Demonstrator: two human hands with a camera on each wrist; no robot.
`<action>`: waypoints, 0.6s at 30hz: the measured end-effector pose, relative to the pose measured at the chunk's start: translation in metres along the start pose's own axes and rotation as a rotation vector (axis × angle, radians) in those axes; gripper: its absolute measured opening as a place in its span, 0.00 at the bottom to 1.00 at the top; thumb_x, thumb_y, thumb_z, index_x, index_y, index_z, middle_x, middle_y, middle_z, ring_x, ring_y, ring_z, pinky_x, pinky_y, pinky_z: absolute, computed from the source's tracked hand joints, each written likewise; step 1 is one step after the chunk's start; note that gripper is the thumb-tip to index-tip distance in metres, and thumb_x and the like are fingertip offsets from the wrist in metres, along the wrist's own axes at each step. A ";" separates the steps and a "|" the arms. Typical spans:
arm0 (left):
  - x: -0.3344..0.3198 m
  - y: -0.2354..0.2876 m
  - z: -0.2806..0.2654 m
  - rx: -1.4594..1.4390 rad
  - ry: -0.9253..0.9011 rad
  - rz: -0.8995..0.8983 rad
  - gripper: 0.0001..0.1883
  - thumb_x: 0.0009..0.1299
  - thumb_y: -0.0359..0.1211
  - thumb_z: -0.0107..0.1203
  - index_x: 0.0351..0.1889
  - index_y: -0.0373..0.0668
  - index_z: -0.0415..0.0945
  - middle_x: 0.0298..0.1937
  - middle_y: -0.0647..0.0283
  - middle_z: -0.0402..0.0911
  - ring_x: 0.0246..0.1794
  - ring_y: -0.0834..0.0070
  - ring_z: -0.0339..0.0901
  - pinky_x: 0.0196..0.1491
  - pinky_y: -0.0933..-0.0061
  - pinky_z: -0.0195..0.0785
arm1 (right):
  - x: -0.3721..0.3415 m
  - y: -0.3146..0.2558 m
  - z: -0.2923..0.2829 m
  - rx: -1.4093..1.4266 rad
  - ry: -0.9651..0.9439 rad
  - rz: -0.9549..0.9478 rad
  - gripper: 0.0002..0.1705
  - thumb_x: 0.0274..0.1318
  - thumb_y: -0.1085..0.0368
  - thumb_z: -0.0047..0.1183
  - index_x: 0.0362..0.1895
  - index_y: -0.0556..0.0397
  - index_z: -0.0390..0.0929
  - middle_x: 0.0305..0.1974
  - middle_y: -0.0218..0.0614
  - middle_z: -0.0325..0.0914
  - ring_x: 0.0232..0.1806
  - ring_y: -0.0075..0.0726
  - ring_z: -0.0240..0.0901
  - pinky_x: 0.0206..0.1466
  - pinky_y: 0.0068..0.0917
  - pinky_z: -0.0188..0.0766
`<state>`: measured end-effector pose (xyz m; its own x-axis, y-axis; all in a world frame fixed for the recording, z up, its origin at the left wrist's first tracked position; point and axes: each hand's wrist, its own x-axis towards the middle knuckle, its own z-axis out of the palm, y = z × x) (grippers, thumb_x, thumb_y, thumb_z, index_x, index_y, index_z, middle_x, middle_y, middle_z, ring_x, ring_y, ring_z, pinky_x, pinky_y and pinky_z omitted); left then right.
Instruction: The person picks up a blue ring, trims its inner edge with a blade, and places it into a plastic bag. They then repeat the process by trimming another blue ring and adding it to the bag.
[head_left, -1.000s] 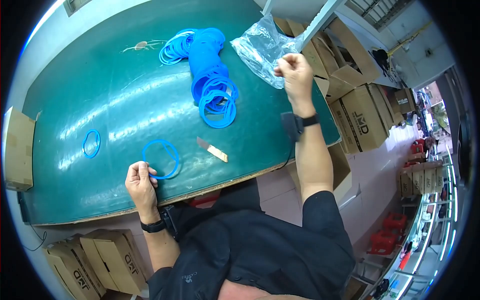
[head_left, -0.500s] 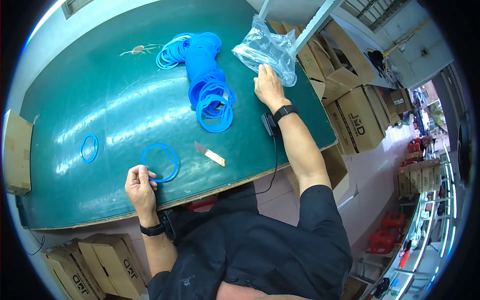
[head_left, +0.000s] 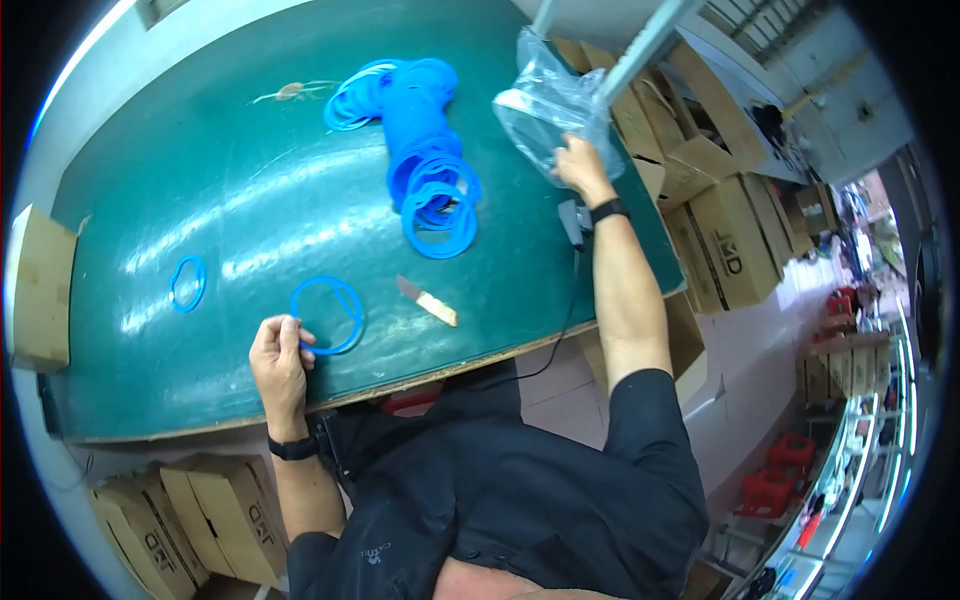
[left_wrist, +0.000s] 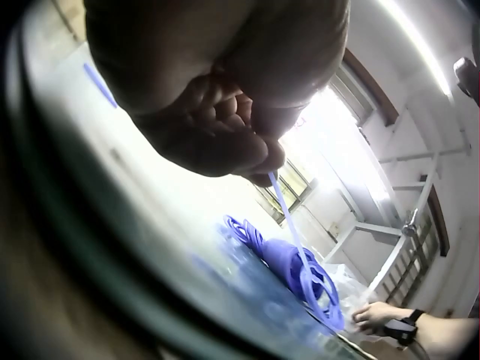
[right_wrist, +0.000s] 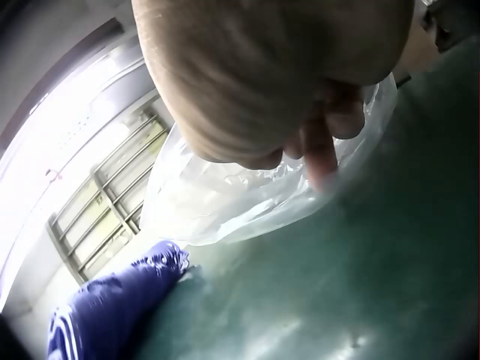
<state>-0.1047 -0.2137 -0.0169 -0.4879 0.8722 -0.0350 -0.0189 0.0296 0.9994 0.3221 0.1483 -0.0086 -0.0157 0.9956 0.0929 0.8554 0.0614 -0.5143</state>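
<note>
My left hand [head_left: 280,365] pinches the near left side of a thin blue ring [head_left: 358,305] between thumb and fingers, over the table's front edge. In the left wrist view the ring [left_wrist: 289,217] runs down from the fingertips. My right hand [head_left: 584,168], at the table's right, grips the near edge of a clear plastic bag [head_left: 545,105] with bent fingers. In the right wrist view one finger reaches down to the bag [right_wrist: 247,214], and the palm hides part of it. A long pile of blue rings [head_left: 415,115] lies between the hands, farther back.
A knife with a pale handle [head_left: 435,308] lies near the front edge of the green table [head_left: 250,200]. Another blue ring [head_left: 187,284] lies at the left. A cardboard box [head_left: 42,290] stands at the left edge. A metal post [head_left: 645,50] rises beside the bag.
My right hand first went down onto the bag, then shifted right with its fingers more bent; the bag has slid right too. My left hand keeps its hold on the ring.
</note>
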 end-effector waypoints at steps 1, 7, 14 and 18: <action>0.003 0.011 -0.004 0.095 -0.024 0.033 0.10 0.82 0.36 0.52 0.43 0.39 0.77 0.29 0.65 0.81 0.21 0.86 0.70 0.24 0.84 0.63 | -0.010 -0.005 -0.008 -0.198 0.083 -0.120 0.26 0.63 0.64 0.51 0.63 0.64 0.76 0.58 0.59 0.79 0.62 0.59 0.76 0.67 0.45 0.70; 0.078 0.037 -0.080 0.543 0.107 0.208 0.12 0.77 0.35 0.56 0.36 0.36 0.81 0.27 0.62 0.83 0.22 0.80 0.77 0.26 0.75 0.69 | -0.022 0.017 0.005 -0.159 0.259 -0.458 0.14 0.64 0.63 0.52 0.46 0.54 0.86 0.45 0.49 0.83 0.50 0.57 0.79 0.54 0.44 0.75; 0.164 0.008 -0.197 0.864 0.308 0.079 0.15 0.72 0.41 0.61 0.42 0.38 0.83 0.35 0.54 0.86 0.36 0.67 0.85 0.41 0.65 0.77 | -0.054 -0.010 0.001 -0.146 0.219 -0.363 0.12 0.63 0.65 0.52 0.45 0.54 0.86 0.46 0.47 0.83 0.49 0.56 0.79 0.54 0.44 0.75; 0.159 0.002 -0.205 1.061 0.430 0.193 0.21 0.70 0.44 0.63 0.52 0.39 0.82 0.51 0.49 0.84 0.53 0.61 0.81 0.55 0.59 0.74 | -0.052 -0.004 -0.006 -0.148 0.260 -0.327 0.13 0.63 0.65 0.53 0.45 0.55 0.86 0.47 0.46 0.83 0.48 0.55 0.80 0.54 0.43 0.75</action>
<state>-0.3612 -0.1750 -0.0210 -0.6630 0.6752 0.3232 0.7296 0.4862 0.4810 0.3224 0.0956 -0.0066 -0.1836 0.8732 0.4516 0.8923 0.3407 -0.2961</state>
